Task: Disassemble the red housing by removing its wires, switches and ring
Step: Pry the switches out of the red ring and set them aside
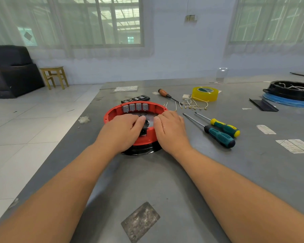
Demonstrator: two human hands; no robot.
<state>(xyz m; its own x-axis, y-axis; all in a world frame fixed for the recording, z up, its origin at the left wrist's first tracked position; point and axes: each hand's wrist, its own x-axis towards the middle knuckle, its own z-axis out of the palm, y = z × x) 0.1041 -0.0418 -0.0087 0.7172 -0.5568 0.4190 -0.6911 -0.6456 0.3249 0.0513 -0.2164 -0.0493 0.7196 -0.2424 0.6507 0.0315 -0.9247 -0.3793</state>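
Grey metal-topped desk [200, 172] fills most of the view, with pale floor tiles off its left edge and, behind it, a blue-white wall with two curtained windows, a dark sofa [11, 71] and a small wooden stool [54, 76] at far left. Red housing [144, 137] sits near the middle of the desk, a round open shell resting on a black ring [140, 150] that shows under its near edge. Four grey switches [135, 107] stand in a row against the housing's far inner wall. Left hand [123, 130] lies over the housing's near-left rim, fingers curled down over the edge, thumb reaching into the interior; right hand [170, 128] lies over the near-right rim in the same manner, thumb pointing inward toward the left thumb. Both grip the rim; fingertips are hidden behind the wall. Loose wires [191, 104] with small terminals lie scattered toward the far edge, right of the housing. Just beyond them: a yellow tape roll [204, 93] and a wooden-handled screwdriver [168, 96]. Two green-and-yellow screwdrivers [219, 130] lie side by side right of the right hand. A black bit case [135, 99] rests just behind the housing. Near the far right corner, a black housing [291, 90] on a blue ring holds white wires.
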